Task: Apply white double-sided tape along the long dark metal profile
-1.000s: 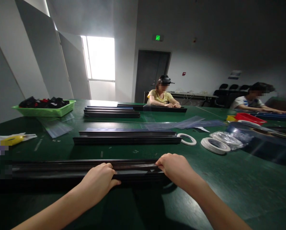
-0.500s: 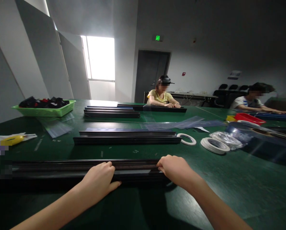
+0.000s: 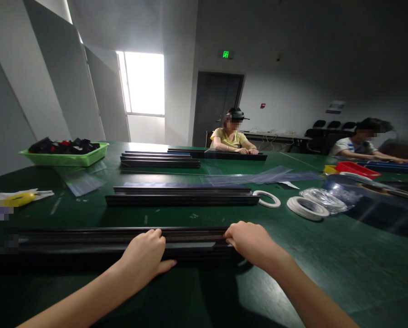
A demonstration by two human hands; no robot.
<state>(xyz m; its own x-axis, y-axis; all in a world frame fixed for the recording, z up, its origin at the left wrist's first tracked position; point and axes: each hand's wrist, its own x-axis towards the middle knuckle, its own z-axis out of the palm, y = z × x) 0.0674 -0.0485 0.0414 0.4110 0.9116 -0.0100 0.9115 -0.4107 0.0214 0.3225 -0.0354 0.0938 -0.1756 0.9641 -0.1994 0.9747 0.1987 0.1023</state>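
A long black grooved profile strip [image 3: 80, 243] lies across the green table in front of me. My left hand [image 3: 145, 255] is wrapped over its middle, fingers curled over the far side and thumb out along the near side. At the strip's right end, my right hand [image 3: 250, 241] grips it with fingers bent and pressed together; the fingertips are partly hidden. Between the two hands a pale band shows on the strip's surface. Beyond it lies a second pair of black profile strips [image 3: 183, 199], apart from my hands.
White tape rolls [image 3: 308, 208] and a large film roll [image 3: 388, 209] sit at the right. A green basket [image 3: 63, 158] of black parts stands at the left, near a yellow-handled tool [image 3: 19, 199]. Clear film strips [image 3: 251, 176] lie farther back. Two people sit across.
My left hand has slid very slightly to the right along the strip. My right hand keeps its place at the strip's end.
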